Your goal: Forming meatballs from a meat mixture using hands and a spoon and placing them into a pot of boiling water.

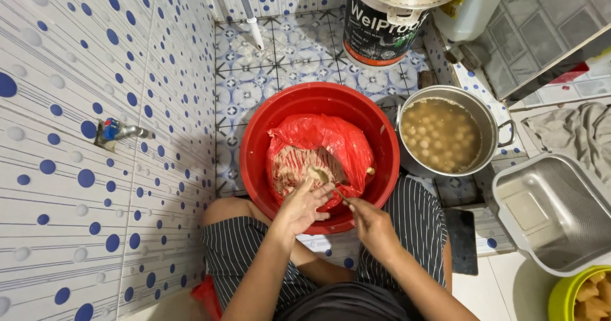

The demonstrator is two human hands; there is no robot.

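At the bottom centre of the frame the person wears dark shorts with thin white vertical stripes [235,251], the loose cloth covering both thighs. The forearms, left hand [304,208] and right hand [374,227] are bare: no sleeves, gloves, rings or watch.

A metal pot [445,133] of broth with pale round balls stands just right of centre on the patterned tile floor [267,85]. A dark paint bucket [380,31] stands behind it, beside a translucent jug [474,6]. A wall tap [118,131] projects from the blue-dotted tiles at left. At right: a grey cloth [573,133], a steel tray [554,209], and a green bowl [563,299].
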